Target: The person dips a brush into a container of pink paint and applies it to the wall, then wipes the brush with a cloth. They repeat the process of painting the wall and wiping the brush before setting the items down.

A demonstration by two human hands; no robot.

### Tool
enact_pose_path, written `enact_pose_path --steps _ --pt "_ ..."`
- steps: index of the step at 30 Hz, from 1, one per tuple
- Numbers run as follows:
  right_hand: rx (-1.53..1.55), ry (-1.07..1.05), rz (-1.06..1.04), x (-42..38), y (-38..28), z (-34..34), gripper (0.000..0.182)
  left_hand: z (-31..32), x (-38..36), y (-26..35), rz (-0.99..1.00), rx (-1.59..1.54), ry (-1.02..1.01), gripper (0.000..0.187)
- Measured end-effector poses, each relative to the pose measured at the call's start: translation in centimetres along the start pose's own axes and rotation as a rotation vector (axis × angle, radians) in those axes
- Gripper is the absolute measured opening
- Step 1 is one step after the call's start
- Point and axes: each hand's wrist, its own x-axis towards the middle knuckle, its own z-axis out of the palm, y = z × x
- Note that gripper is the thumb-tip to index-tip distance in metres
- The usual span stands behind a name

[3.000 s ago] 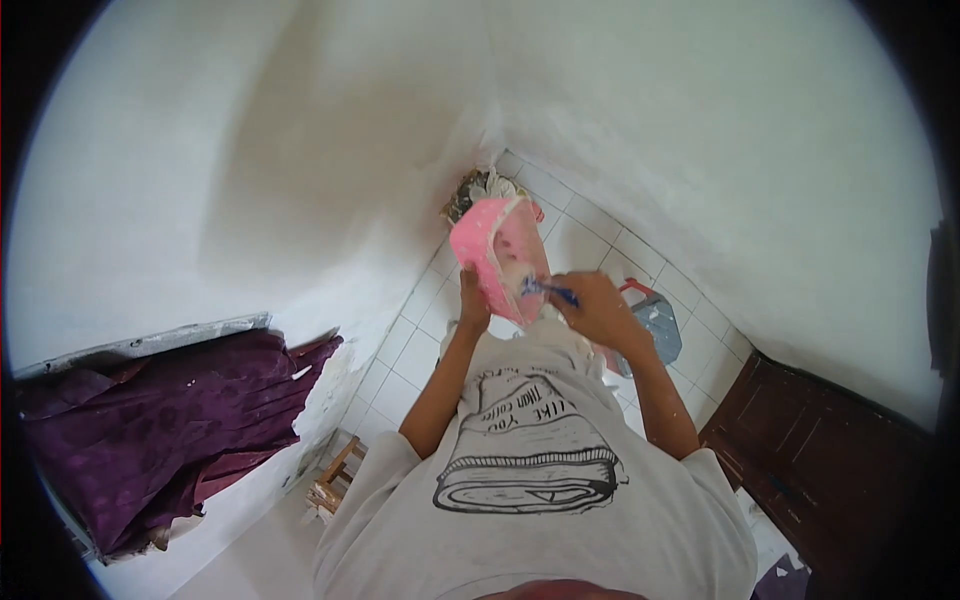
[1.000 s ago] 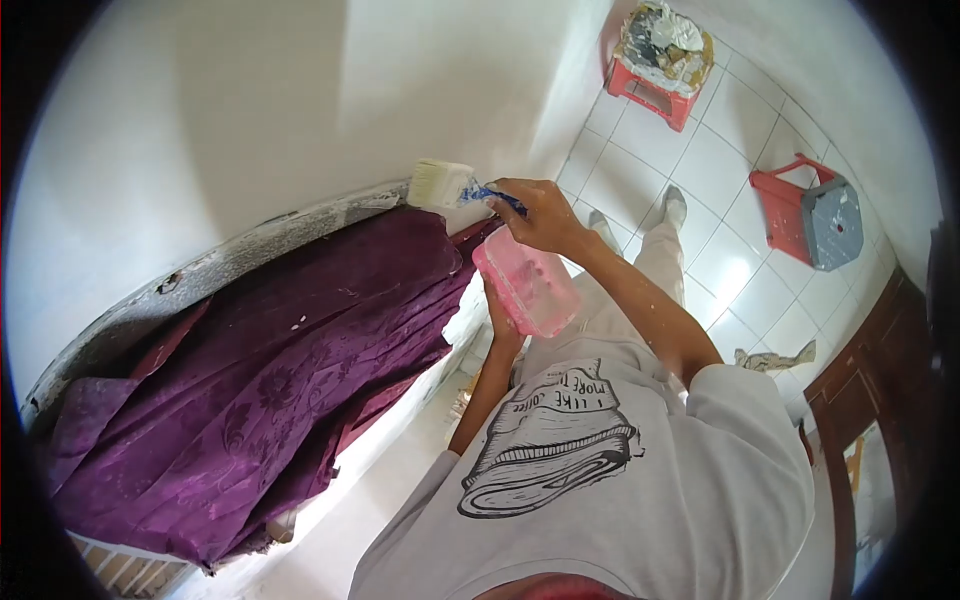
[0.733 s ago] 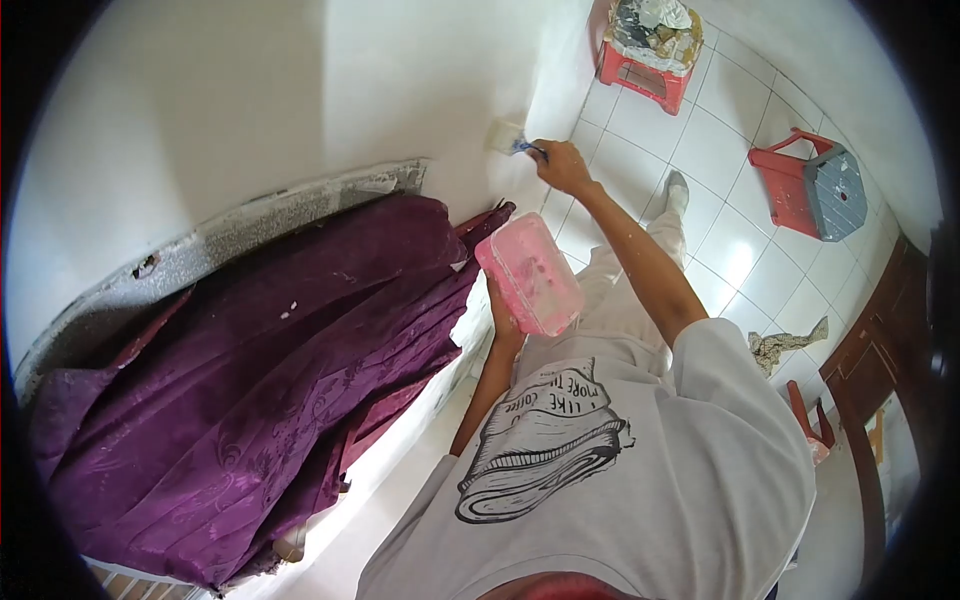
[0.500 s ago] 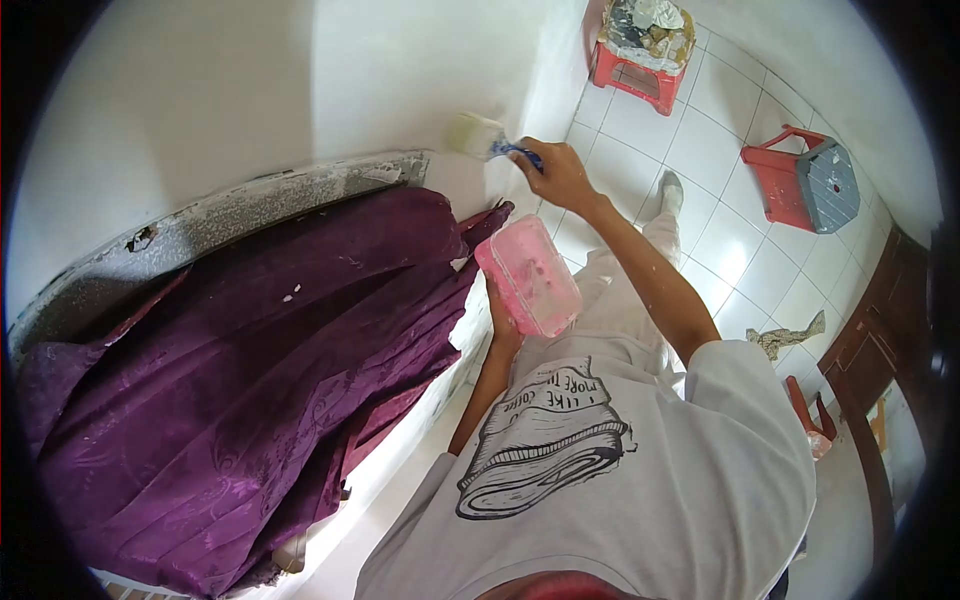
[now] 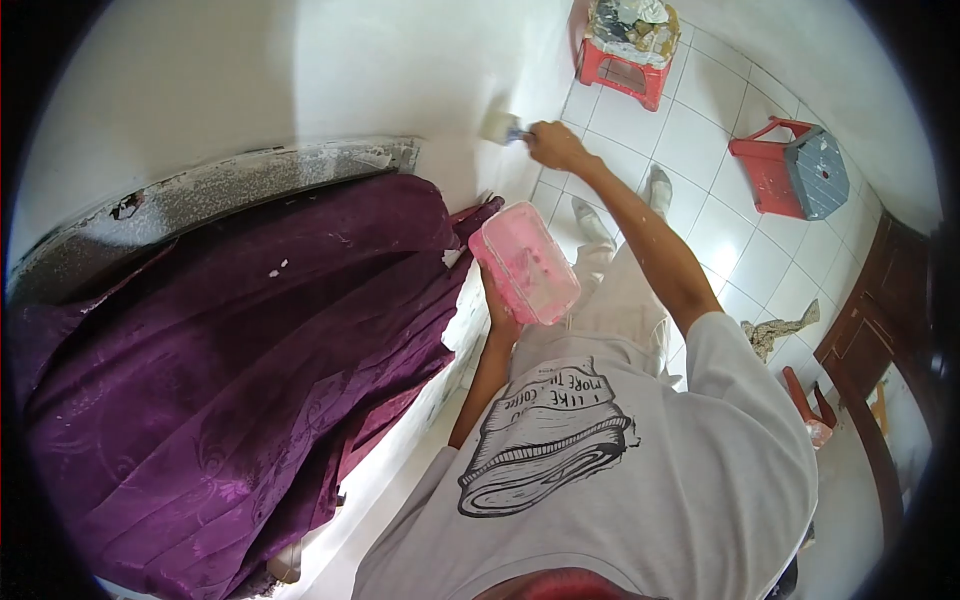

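- While the right hand is stretched out and closed around the blue handle of a paintbrush, the bristles lie against the white wall, low down and near the edge where the wall meets the floor.
- The left hand grips a pink tub from underneath, tilted, held close in front of the person's white printed shirt; the tub's inside is smeared pale.
- A purple cloth drapes in folds over something at the left, below a chipped grey ledge that runs along the wall; white flecks dot the cloth.
- The floor is white square tile with dark joints.
- A red stool piled with crumpled rags stands by the wall at the top of the view.
- A second red stool lies tipped on its side, out towards the right edge of the floor.
- A crumpled rag lies on the tiles near a dark wooden door at the right.
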Motion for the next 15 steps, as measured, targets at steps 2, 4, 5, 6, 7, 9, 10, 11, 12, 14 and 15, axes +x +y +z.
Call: enact_pose_path --steps 2,4,5,6,7,9,10,11,12,14,15 --pt "0.162 0.092 -0.097 -2.1 -7.0 -4.1 0.024 -0.2 0.5 -0.6 0.021 0.028 -0.036 0.067" --pt "0.159 0.141 -0.161 -5.2 -11.3 -7.4 0.022 -0.5 0.7 -0.8 -0.001 0.014 -0.033 0.067" --pt "0.352 0.147 -0.254 -6.6 -12.8 -8.6 0.02 -0.3 0.6 -0.5 -0.001 0.013 -0.033 0.067" --pt "0.543 0.154 -0.353 -7.2 -13.7 -9.2 0.017 0.3 0.6 0.1 -0.004 -0.004 -0.037 0.067" --pt "0.487 0.12 -0.389 -7.2 -14.0 -9.1 0.013 0.5 0.6 0.4 -0.006 -0.02 -0.04 0.067" --pt "0.409 0.158 -0.354 -4.3 -10.8 -4.9 0.014 -0.3 0.1 0.1 0.085 0.06 -0.047 0.067" --pt "0.325 0.206 -0.323 -2.1 -8.4 -2.3 0.014 -0.8 0.2 0.0 0.18 0.14 -0.065 0.067" --pt "0.329 0.161 -0.329 -0.9 -5.2 -0.4 0.014 -1.4 0.3 -0.1 0.187 0.141 -0.072 0.067" --pt "0.205 0.088 -0.212 -0.6 -3.3 0.2 0.015 -2.2 0.3 -0.3 0.169 0.121 -0.065 0.067" --pt "0.037 0.046 -0.062 2.2 4.0 4.9 0.021 -2.6 0.4 0.3 0.151 0.103 -0.058 0.067" --pt "-0.088 0.018 -0.004 3.5 7.0 7.0 0.022 -2.3 0.4 0.8 0.112 0.053 -0.063 0.067"
